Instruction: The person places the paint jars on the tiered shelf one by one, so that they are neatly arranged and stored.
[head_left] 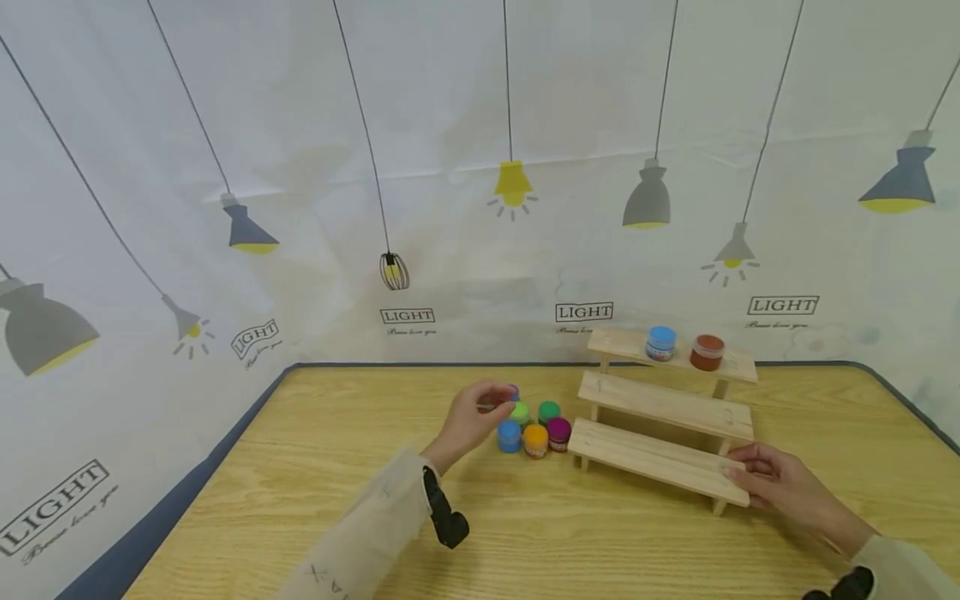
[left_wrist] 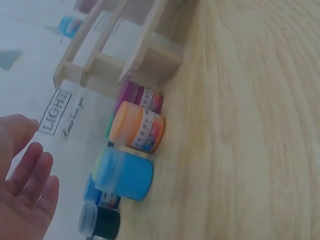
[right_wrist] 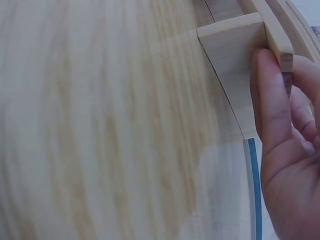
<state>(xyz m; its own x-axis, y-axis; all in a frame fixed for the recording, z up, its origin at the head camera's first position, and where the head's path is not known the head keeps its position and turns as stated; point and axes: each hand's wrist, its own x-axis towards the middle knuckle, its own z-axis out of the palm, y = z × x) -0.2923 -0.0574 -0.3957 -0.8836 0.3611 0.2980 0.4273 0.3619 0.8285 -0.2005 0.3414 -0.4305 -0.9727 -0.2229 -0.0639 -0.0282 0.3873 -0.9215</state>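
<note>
A three-tier wooden stand [head_left: 660, 454] is on the table, and my right hand [head_left: 783, 487] grips the right end of its lowest step. The right wrist view has my thumb and fingers [right_wrist: 275, 100] pinching that board end. My left hand [head_left: 474, 417] hovers by a cluster of small paint jars with nothing in its fingers, which are loosely bent and apart from the thumb. In the cluster are a blue jar [head_left: 509, 436], an orange jar [head_left: 536, 442], a purple jar [head_left: 558, 435], a green jar [head_left: 549, 412] and a light green jar [head_left: 520, 412]; the hand partly covers those behind.
On the stand's top tier are a light blue jar [head_left: 662, 343] and a red-brown jar [head_left: 707, 352]. A pale curtain [head_left: 450, 250] printed with lamps hangs behind the wooden table [head_left: 525, 533]. The jars sit close to the stand's left end.
</note>
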